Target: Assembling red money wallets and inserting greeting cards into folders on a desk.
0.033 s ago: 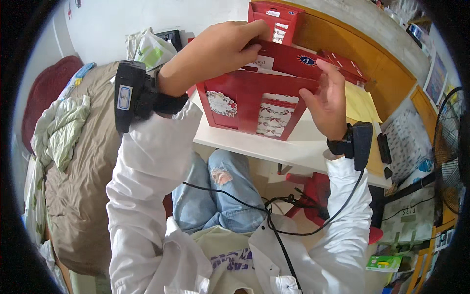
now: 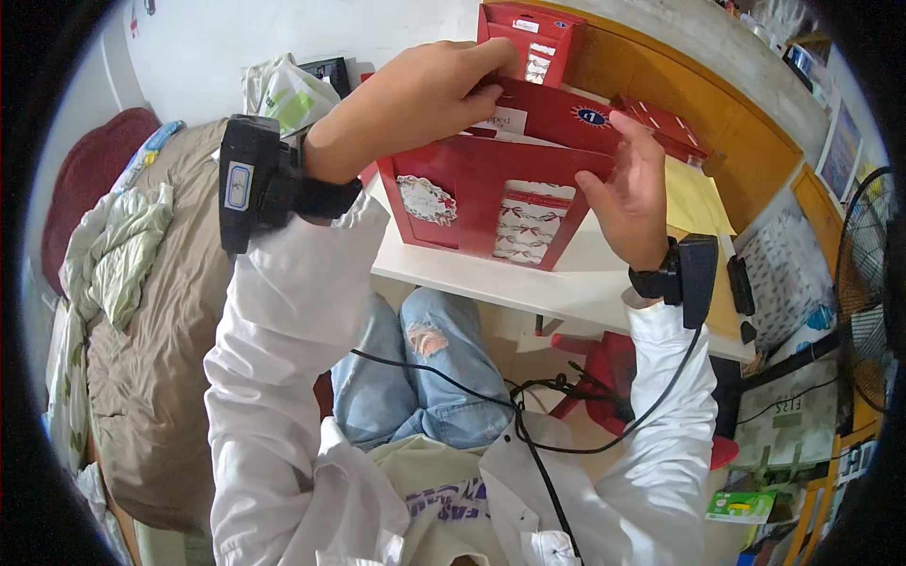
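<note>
A red cardboard gift box (image 2: pixel 472 203) with festive printed panels stands open on the white table (image 2: pixel 528 283) in front of me. My left hand (image 2: pixel 415 99) pinches the box's raised back flap at its top edge. My right hand (image 2: pixel 628 193) grips the box's right side, thumb in front and fingers behind. Each wrist carries a black strapped device. A second red box (image 2: pixel 528 38) stands upright just behind, and a third red box (image 2: pixel 665 123) lies to the right beside a yellow sheet (image 2: pixel 694 198).
A bed with a brown blanket (image 2: pixel 160 311) and a green cloth runs along my left. A red stool (image 2: pixel 613 368) and black cables (image 2: pixel 528 401) sit under the table. An orange wooden panel (image 2: pixel 727 132) backs the table, and a fan (image 2: pixel 868 283) stands at the right.
</note>
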Demonstrator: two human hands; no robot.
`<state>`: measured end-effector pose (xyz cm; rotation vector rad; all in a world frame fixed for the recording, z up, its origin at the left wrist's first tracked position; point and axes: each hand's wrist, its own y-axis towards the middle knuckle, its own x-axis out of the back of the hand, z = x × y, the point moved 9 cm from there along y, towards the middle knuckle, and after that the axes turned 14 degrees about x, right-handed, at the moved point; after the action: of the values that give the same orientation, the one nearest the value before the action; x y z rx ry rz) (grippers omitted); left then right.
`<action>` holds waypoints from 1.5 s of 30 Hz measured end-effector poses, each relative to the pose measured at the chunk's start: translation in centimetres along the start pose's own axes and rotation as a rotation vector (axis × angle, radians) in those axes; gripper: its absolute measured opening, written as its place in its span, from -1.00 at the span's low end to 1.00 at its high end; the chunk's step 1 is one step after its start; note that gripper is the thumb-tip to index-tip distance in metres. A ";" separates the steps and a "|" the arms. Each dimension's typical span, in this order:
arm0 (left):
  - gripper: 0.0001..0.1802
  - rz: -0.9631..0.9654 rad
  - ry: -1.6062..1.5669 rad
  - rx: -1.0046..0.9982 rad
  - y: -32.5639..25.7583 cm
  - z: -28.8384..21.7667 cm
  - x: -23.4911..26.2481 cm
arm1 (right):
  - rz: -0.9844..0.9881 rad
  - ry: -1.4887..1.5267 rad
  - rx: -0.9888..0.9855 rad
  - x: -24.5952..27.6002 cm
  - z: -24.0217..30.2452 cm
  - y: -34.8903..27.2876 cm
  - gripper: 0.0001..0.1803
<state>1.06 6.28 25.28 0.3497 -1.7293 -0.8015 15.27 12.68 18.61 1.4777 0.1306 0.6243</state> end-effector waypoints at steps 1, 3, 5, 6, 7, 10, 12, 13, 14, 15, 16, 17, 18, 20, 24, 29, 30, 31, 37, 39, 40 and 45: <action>-0.82 0.032 0.020 0.000 0.1 -0.1 -0.2 | -0.001 -0.003 -0.001 -0.2 0.3 0.3 -0.33; -0.82 0.042 0.037 0.004 0.1 -0.1 -0.4 | -0.007 0.028 0.016 -0.6 0.8 0.7 -0.31; -0.83 0.050 0.052 0.005 0.2 -0.2 -0.5 | 0.003 0.050 0.015 -0.8 0.7 0.7 -0.30; -0.82 0.083 0.042 0.021 0.3 -0.2 -0.6 | 0.013 0.071 0.013 -0.9 0.7 0.6 -0.28; -0.81 0.116 0.032 0.036 0.4 -0.2 -0.8 | 0.013 0.068 0.012 -0.8 0.7 0.6 -0.28; -0.74 0.139 0.048 -0.036 0.6 -0.6 -1.0 | 0.072 0.035 0.039 -1.0 1.3 0.8 -0.26; -0.70 0.173 0.058 -0.032 0.6 -0.5 -1.3 | 0.142 -0.093 0.067 -1.0 1.4 0.6 -0.24; -0.66 0.207 0.068 -0.025 0.6 -0.4 -1.6 | 0.141 -0.094 0.067 -1.0 1.2 0.5 -0.24; -0.66 0.208 0.069 -0.026 0.6 -0.4 -1.5 | 0.132 -0.079 0.060 -0.9 1.0 0.5 -0.25; -0.65 0.226 0.054 -0.019 0.6 -0.4 -1.6 | 0.123 -0.064 0.053 -0.9 0.8 0.4 -0.25; -0.63 0.245 0.038 -0.012 0.6 -0.3 -1.7 | 0.122 -0.063 0.052 -1.1 0.7 0.3 -0.25; -0.63 0.245 0.040 -0.013 0.7 -0.2 -1.6 | 0.067 0.032 0.013 -1.0 0.4 0.3 -0.26; -0.64 0.240 0.004 -0.054 0.7 -0.5 -1.4 | 0.012 0.127 -0.026 -0.8 0.1 0.3 -0.27; -0.65 0.236 -0.033 -0.094 0.7 -0.8 -1.0 | 0.055 0.059 -0.018 -0.6 0.1 0.3 -0.26; -0.73 0.319 -0.061 0.016 0.7 -0.1 -0.8 | 0.086 0.034 0.015 -0.8 0.1 0.5 -0.26; -0.76 0.254 -0.144 0.096 0.9 0.5 -0.4 | 0.127 -0.095 0.057 -0.6 0.5 0.5 -0.27; -0.77 0.213 -0.130 0.110 1.0 0.6 -0.3 | 0.133 -0.106 0.058 -0.6 0.5 0.5 -0.28; -0.78 0.171 -0.116 0.124 1.1 0.6 0.0 | 0.133 -0.107 0.057 -0.5 0.6 0.5 -0.28; -0.82 0.055 -0.112 0.123 1.1 0.3 0.2 | 0.136 -0.115 0.056 -0.6 0.8 0.7 -0.28; -0.82 -0.098 -0.024 0.081 0.8 0.4 1.2 | 0.157 -0.157 0.083 -0.9 1.2 1.1 -0.28; -0.82 -0.248 0.062 0.036 0.5 0.3 2.4 | 0.158 -0.154 0.086 -1.0 1.2 1.1 -0.28; -0.80 -0.301 -0.126 -0.058 -0.2 -3.1 3.5 | 0.104 -0.228 -0.011 -0.1 0.0 1.0 -0.37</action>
<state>2.80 3.03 28.12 0.5385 -1.7900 -1.1091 14.90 12.62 19.56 1.5418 -0.1275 0.5343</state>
